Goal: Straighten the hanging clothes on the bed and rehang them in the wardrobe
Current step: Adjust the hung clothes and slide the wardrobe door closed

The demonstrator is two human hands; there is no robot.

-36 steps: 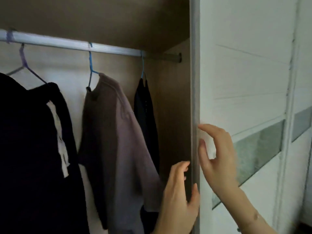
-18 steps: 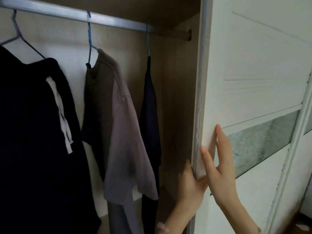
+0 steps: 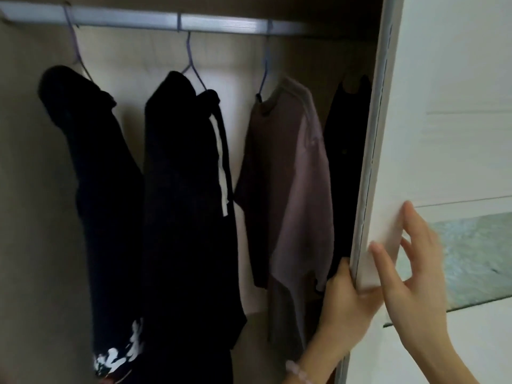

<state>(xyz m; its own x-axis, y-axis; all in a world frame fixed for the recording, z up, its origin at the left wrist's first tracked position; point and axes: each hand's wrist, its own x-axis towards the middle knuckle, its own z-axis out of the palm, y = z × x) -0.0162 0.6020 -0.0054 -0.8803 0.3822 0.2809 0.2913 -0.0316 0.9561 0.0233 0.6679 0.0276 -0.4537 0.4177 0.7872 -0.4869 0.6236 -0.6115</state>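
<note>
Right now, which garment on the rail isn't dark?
The mauve T-shirt, third from the left on the rail. The far-left garment, the white-striped one beside it and the far-right garment are all dark.

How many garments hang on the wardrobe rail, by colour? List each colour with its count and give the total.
Dark: 3 (dark garment with white print, dark garment with white stripe, half-hidden dark garment)
Mauve: 1 (mauve shirt)
Total: 4
</note>
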